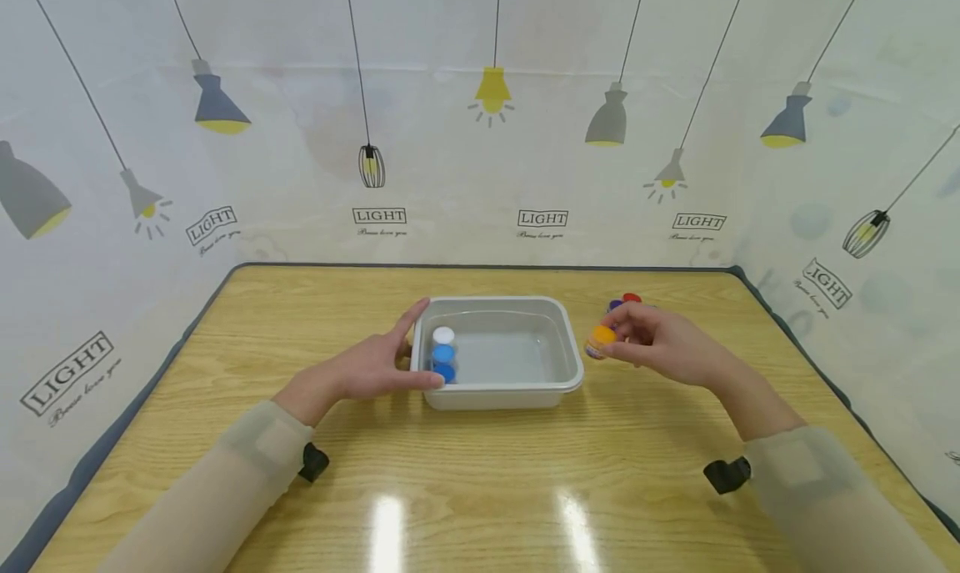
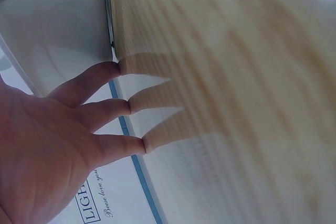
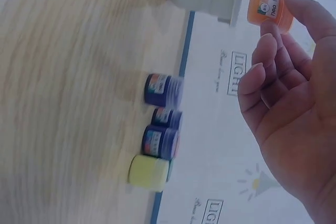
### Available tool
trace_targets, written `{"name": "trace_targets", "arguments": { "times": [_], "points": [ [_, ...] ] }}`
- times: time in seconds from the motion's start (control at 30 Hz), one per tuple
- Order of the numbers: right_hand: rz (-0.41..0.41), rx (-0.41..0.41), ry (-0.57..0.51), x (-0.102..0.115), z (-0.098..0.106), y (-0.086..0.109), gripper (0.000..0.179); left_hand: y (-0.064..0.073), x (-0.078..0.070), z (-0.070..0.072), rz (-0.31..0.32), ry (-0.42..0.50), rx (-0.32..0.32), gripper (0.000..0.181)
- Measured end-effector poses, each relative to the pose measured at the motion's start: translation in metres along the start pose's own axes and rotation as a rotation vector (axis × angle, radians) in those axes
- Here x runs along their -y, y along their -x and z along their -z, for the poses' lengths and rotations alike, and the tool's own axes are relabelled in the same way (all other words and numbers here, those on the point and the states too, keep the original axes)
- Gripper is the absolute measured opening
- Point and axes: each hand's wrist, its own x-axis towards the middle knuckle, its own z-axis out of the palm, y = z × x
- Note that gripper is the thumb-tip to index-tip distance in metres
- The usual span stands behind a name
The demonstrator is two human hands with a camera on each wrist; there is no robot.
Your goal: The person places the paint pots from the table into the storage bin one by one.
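Observation:
Along the left wall of a grey plastic tub stand a white-capped jar, a light blue-capped jar and a dark blue-capped jar. My left hand spans that end of the tub, thumb over the front corner of the rim and index finger at the back corner. Its other fingers reach out straight, tips at the wooden tabletop. Just right of the tub, my right hand pinches a small orange paint jar between thumb and fingers, raised above the table and tilted.
Beyond the right hand, several paint jars stand close together, among them a purple jar and a yellow jar. A red cap shows over the hand. Pale printed cloth walls the table at the back and sides.

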Motion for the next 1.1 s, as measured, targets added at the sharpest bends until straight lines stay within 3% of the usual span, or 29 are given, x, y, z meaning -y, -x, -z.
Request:
{"name": "trace_targets", "arguments": {
  "times": [0.5,1.1],
  "points": [
    [0.087,0.073,0.002,0.039,-0.027,-0.038,0.028,0.001,0.001,-0.001,-0.008,0.011,-0.003,0.127],
    [0.070,0.127,0.102,0.057,-0.060,-0.091,0.031,0.000,0.001,0.000,-0.009,0.013,0.000,0.127]
  ]
}}
